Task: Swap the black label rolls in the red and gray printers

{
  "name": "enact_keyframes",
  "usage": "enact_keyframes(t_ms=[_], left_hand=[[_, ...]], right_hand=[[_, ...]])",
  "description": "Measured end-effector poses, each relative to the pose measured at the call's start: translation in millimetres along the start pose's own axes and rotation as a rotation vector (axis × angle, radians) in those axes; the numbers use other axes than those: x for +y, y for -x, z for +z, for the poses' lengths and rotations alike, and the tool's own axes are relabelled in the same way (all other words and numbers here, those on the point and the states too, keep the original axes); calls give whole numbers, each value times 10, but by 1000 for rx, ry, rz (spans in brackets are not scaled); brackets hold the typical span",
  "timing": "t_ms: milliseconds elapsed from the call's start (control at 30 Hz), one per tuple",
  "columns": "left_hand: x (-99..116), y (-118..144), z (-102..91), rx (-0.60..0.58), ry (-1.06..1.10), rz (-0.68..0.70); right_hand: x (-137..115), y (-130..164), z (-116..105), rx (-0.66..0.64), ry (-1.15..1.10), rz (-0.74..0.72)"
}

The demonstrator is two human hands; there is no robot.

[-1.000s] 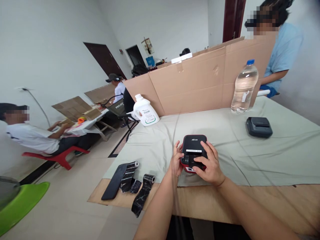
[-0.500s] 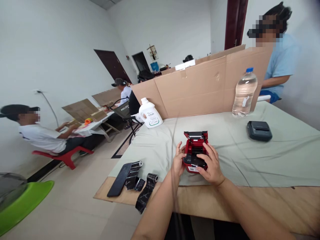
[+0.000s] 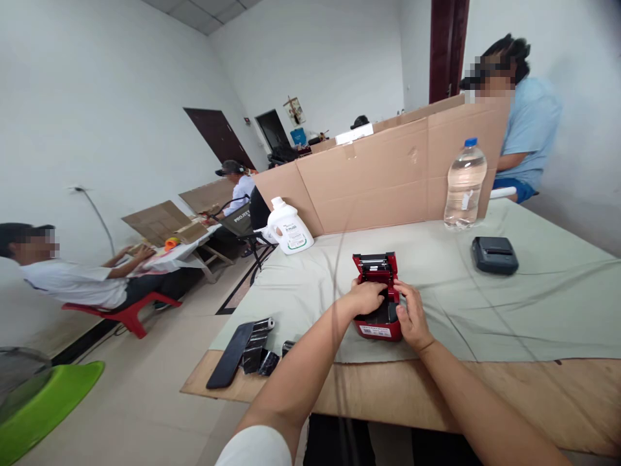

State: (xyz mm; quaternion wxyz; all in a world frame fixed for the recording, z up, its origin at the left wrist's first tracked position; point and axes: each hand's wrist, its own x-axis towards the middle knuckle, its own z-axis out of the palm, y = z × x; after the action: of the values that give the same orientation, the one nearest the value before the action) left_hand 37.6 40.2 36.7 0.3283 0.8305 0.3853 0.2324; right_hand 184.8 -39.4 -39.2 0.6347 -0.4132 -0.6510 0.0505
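Red label printer (image 3: 377,304) sits lid-up on the bench (image 3: 436,388) between both hands: left hand (image 3: 367,296) reaches into its bay, right hand (image 3: 411,315) should brace its side firmly.

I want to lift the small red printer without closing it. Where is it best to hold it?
Probably grip the red printer by its low body's two side walls, coming from above. Its lid stands open at the far end, and the left hand covers the open bay.
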Motion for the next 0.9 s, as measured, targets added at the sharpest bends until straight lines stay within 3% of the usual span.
enact_keyframes(t_ms=[100,233,333,433,533,633,733,800,900], left_hand=[[-159,-156,71,11,35,72],[-247,-157,101,31,26,117],[-183,-100,78,32,5,92],[-40,-42,30,16,-7,-24],[88,56,-62,18,141,-118],[75,247,-277,85,413,-118],[-139,551,-667,170,486,-130],[-370,792,-980,143,357,-238],[-751,1146,-1386,53,-2,-509]], right_hand=[[3,4,-7,-14,10,-5],[-14,-3,-13,-23,44,-14],[-34,-11,-20,-23,59,-19],[-36,-17,-34,-26,56,-25],[-16,-15,-49,-33,54,-35],[6,-11,-50,-41,55,-33],[5,-10,-39,-42,52,-22],[-8,-12,-31,-35,55,-17],[-31,-18,-24,-29,65,-18]])
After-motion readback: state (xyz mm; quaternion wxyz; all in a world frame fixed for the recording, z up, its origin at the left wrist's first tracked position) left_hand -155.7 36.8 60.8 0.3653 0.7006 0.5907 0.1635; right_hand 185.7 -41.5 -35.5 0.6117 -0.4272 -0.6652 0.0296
